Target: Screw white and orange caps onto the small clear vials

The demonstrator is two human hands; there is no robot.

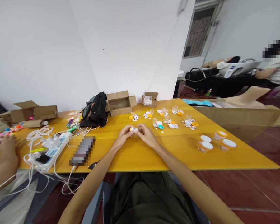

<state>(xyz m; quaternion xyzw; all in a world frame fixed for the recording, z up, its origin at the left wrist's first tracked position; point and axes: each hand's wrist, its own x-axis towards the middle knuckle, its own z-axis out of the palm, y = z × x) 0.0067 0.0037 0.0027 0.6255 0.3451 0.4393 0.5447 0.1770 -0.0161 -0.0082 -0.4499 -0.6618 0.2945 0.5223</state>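
While both sets of fingers pinch in from either side, a small clear container with an orange cap sits between them, held just above the yellow table near its middle. The left hand grips one end and the right hand the other, fingertips closed narrowly on it, so the step in hand looks like fitting or twisting the cap on the little pot. To judge from this, the next move calls for a firm, even turn or press with the two ends kept in line. The piece itself is tiny, see-through with an orange end, and mostly hidden by the fingers. Beyond the hands lie scattered loose caps and small cups, orange, white and teal. Near the right edge stand four capped jars. At the left, a white power strip lies among cables, and another person's hand rests on the table.
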